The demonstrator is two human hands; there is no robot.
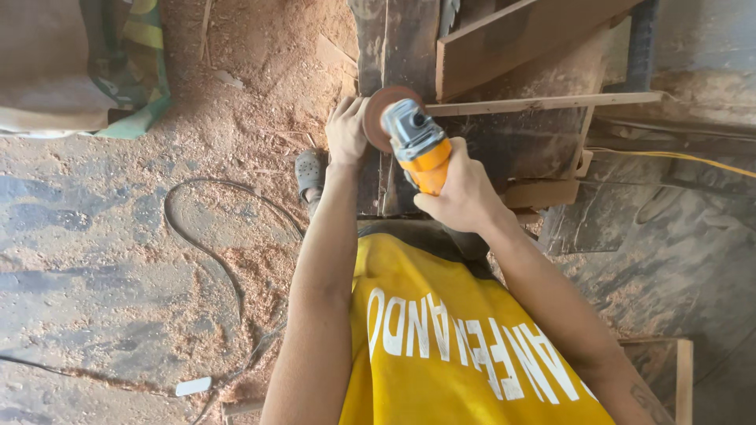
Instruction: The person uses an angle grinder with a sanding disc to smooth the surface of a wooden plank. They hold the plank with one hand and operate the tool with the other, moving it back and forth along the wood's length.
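Observation:
My right hand [465, 193] grips the orange body of an angle grinder [417, 142] with a grey head. Its round reddish-brown disc [383, 114] faces left, against a dark wooden plank [394, 47] that runs away from me. My left hand [348, 130] is closed on the left edge of that plank, right beside the disc. I wear a yellow shirt [449, 330] with white lettering.
Sawdust covers the ground [260, 71] at left, where a dark cable [213, 252] loops. A grey clog [309, 169] shows under my left arm. Stacked planks [520, 35] and a thin batten [551, 102] lie at right. A yellow cord [685, 157] crosses far right. A camouflage cloth [134, 63] lies at top left.

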